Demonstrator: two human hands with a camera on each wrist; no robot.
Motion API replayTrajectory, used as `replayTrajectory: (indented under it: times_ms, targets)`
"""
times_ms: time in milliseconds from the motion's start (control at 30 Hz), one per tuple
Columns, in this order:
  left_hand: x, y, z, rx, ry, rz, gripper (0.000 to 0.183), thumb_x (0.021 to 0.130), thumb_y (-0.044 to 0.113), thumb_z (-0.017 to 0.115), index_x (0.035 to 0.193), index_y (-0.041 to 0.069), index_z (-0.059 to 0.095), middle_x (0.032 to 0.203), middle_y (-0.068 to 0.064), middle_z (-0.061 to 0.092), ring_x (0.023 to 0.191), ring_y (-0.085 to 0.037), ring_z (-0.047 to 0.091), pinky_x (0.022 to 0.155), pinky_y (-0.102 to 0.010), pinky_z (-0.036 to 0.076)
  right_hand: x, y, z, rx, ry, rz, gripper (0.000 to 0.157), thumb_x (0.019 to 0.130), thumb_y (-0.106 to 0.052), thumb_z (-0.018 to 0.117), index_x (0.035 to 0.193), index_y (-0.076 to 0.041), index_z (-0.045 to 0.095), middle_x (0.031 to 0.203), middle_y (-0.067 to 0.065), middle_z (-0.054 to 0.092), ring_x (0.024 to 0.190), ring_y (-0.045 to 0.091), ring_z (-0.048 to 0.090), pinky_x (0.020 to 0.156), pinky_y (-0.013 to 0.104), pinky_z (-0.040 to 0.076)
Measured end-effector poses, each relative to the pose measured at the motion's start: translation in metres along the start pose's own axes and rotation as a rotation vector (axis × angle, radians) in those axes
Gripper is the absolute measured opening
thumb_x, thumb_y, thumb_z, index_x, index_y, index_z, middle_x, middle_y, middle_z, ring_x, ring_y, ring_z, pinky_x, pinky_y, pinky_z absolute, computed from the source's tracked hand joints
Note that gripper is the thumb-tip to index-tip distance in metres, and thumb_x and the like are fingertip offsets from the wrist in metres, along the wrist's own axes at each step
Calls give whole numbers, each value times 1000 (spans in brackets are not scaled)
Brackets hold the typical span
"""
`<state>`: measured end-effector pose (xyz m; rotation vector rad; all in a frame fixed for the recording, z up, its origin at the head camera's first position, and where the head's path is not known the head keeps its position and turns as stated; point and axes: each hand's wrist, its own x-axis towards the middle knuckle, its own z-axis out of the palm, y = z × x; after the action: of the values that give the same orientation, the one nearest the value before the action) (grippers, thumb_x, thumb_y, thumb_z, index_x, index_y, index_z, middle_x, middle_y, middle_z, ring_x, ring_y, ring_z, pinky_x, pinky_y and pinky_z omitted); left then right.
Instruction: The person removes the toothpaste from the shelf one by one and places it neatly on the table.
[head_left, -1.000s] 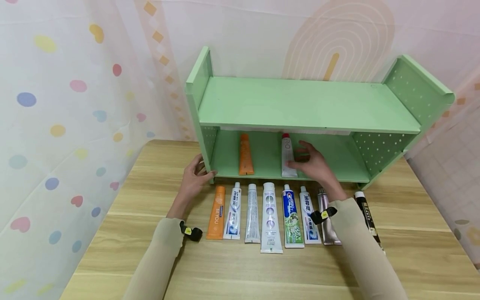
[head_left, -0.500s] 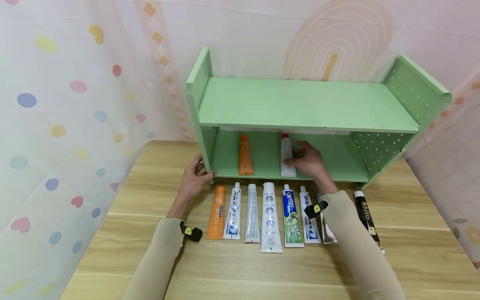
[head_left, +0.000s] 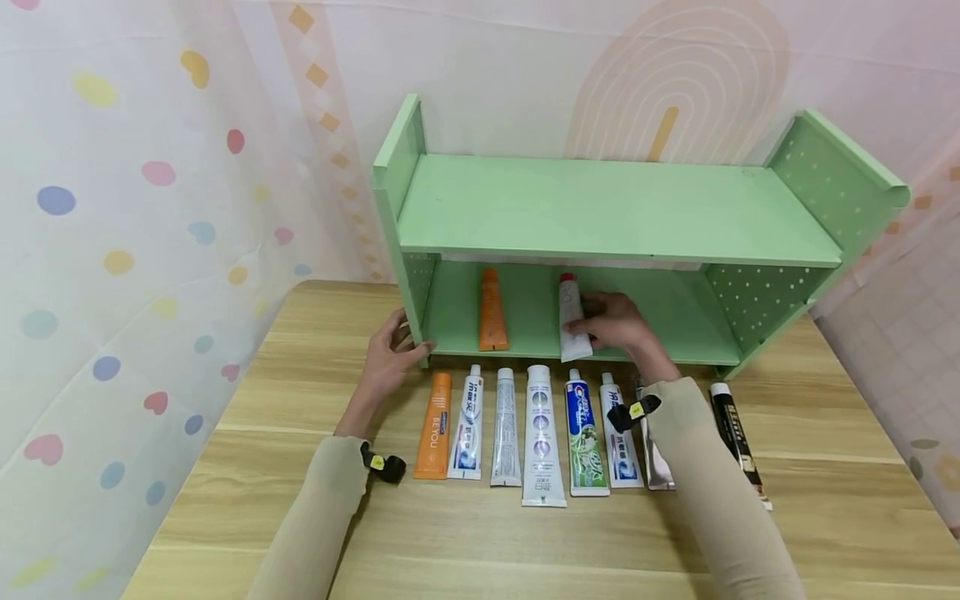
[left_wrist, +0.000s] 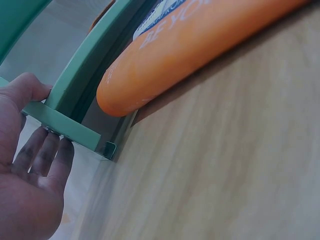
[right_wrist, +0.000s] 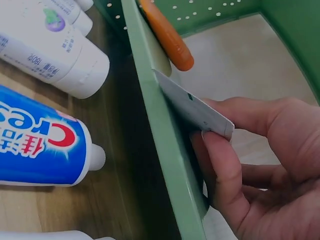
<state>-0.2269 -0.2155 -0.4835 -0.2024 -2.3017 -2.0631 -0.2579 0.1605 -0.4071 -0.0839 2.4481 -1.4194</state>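
A green two-tier shelf rack (head_left: 615, 208) stands on the table. My left hand (head_left: 387, 354) grips the foot of its left side panel (left_wrist: 65, 122), thumb on one side and fingers on the other. On the lower shelf, my right hand (head_left: 617, 321) pinches a white tube with a red cap (head_left: 573, 321) between thumb and fingers. The right wrist view shows the tube's flat crimped end (right_wrist: 195, 107) in that pinch, tilted over the shelf's front lip. To its left, an orange tube (head_left: 491, 312) lies on the same shelf.
In front of the rack lies a row of several tubes: an orange tube (head_left: 432, 429) at the left end, a blue and green Crest toothpaste (head_left: 587, 437) in the middle, a black tube (head_left: 738, 442) at the right. My right forearm passes over a silvery-pink tube (head_left: 660, 467).
The white tube has shifted slightly toward the shelf's front edge, its crimped end now over the lip. My right fingers have closed in around it. The left hand has stayed still.
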Motion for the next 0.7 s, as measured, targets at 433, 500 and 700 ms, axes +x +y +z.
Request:
replayTrajectory:
  times_ms: [433, 500, 700]
  targets:
    - [0, -2, 0, -8, 4, -11, 79, 90, -4, 70, 159, 16, 37, 160, -17, 41, 146, -36, 45, 119, -46, 45, -4, 5, -2, -29, -41, -33, 82, 92, -17, 74, 160, -2, 30, 142, 28, 54, 103, 32, 67, 71, 29, 63]
    - [0, -2, 0, -12, 3, -16, 79, 90, -3, 70, 158, 16, 37, 160, -17, 41, 146, -35, 45, 118, -45, 46, -5, 7, -1, -28, -25, -40, 81, 92, -16, 75, 159, -2, 32, 139, 28, 55, 102, 33, 66, 71, 29, 63]
    - [0, -2, -1, -16, -6, -14, 78, 90, -2, 70, 158, 16, 38, 159, -17, 43, 145, -35, 46, 117, -45, 47, -12, 13, 2, -25, 8, -80, 79, 93, -16, 75, 159, -4, 34, 139, 28, 54, 109, 38, 65, 75, 32, 64]
